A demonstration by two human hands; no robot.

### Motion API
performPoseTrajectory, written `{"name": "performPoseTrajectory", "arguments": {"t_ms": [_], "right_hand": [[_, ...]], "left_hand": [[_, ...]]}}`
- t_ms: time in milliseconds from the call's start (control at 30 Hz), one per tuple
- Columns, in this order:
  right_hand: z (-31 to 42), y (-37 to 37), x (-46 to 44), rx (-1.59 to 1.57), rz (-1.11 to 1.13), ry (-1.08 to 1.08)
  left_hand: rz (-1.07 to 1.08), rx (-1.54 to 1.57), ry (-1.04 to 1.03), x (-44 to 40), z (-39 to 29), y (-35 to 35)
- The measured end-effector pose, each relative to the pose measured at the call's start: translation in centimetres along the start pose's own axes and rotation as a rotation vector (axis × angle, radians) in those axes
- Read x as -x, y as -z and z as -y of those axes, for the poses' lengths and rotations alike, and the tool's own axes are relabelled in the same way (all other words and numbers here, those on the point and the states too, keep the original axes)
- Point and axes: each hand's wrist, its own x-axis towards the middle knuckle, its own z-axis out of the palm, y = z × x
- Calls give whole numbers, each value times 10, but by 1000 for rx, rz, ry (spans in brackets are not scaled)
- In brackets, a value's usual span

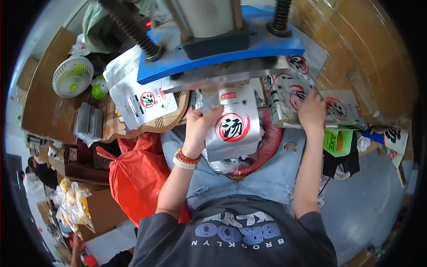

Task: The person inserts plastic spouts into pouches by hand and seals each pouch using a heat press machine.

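Note:
My left hand grips the left edge of a silver pouch printed with a red circle and a black character. Its thumb lies on the pouch's face, and the other fingers are mostly hidden. The pouch's top edge lies under the metal jaw of a press with a blue plate. Over on the right, my right hand is at a stack of similar silver pouches. Motion smears its fingers, so whether it holds one of them cannot be made out.
More silver pouches lie on a cardboard sheet at left, near a white fan and clear plastic boxes. A red bag hangs beside my left arm. Below the held pouch is a red-lined basket. Cardboard walls stand at right.

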Motion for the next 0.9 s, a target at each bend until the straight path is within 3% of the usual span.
{"name": "performPoseTrajectory", "arguments": {"t_ms": [100, 167, 233, 267, 300, 333, 367, 400, 467, 533, 600, 633, 667, 700, 800, 833, 900], "right_hand": [[23, -25, -39, -41, -59, -99], [19, -27, -41, -191, -46, -54], [8, -32, -14, -134, -183, 65], [-5, -32, -10, 61, -82, 301], [-6, -33, 11, 40, -310, 449], [-4, -23, 6, -98, -205, 307], [0, -19, 2, -255, -87, 167], [2, -17, -4, -253, -95, 158], [4, -13, -18, -274, -19, 54], [4, -6, -4, -387, -101, 107], [5, 20, 30, -506, -252, 169], [3, 19, 44, -393, -137, 123], [-8, -7, 38, -273, -266, 323], [-7, -13, 34, -457, -390, 381], [3, 2, 40, -754, -346, 453], [13, 20, 52, -956, -296, 425], [22, 48, 66, -1016, -322, 425]], "left_hand": [[31, -24, 14, -4, 5, 6], [58, -722, -45, 0, -14, 35], [-152, -559, -388, 17, -27, 59], [-288, -691, -613, 11, -26, 87], [-514, -1427, -889, 19, -41, 98], [-632, -1759, -711, 23, -38, 96], [-484, -1814, -535, 13, -20, 118], [-343, -1858, -357, 3, -2, 137], [-314, -1778, -645, 14, 10, 138], [-313, -1612, -866, 18, 15, 161], [-297, -1491, -774, 30, 9, 165], [-281, -1486, -803, 34, 9, 171], [-356, -1483, -813, 30, 11, 165], [-238, -1495, -1101, 5, 24, 196], [-227, -1562, -885, 46, -14, 158], [-230, -1547, -790, 45, -13, 162], [-262, -1528, -654, 37, -9, 177]]}}
